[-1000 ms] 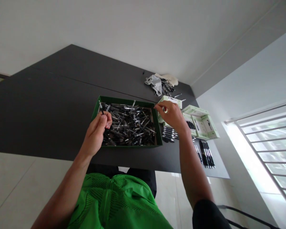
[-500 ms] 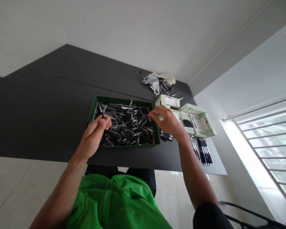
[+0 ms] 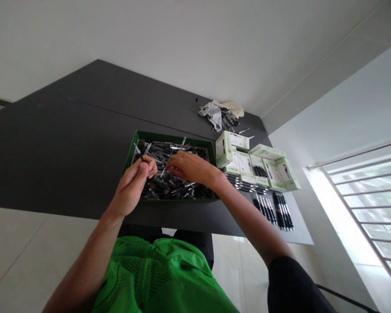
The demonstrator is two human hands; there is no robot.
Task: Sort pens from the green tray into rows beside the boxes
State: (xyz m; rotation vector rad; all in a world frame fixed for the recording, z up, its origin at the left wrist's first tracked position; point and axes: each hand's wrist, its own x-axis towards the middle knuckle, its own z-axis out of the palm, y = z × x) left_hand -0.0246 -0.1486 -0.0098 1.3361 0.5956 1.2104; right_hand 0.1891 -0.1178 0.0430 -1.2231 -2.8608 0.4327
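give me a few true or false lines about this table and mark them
The left hand holds a pen over the green box. True.
The right hand rests on the bare table. False: it reaches into the green box, over the pens.
The green box is empty. False: it is heaped with pens.
Green-and-white cartons stand to the right of the green box. True.
A grey cloth lies on the table. True.

Grey rag [image 3: 211, 114] on dark table [image 3: 84, 130]; barred window [image 3: 361, 204]
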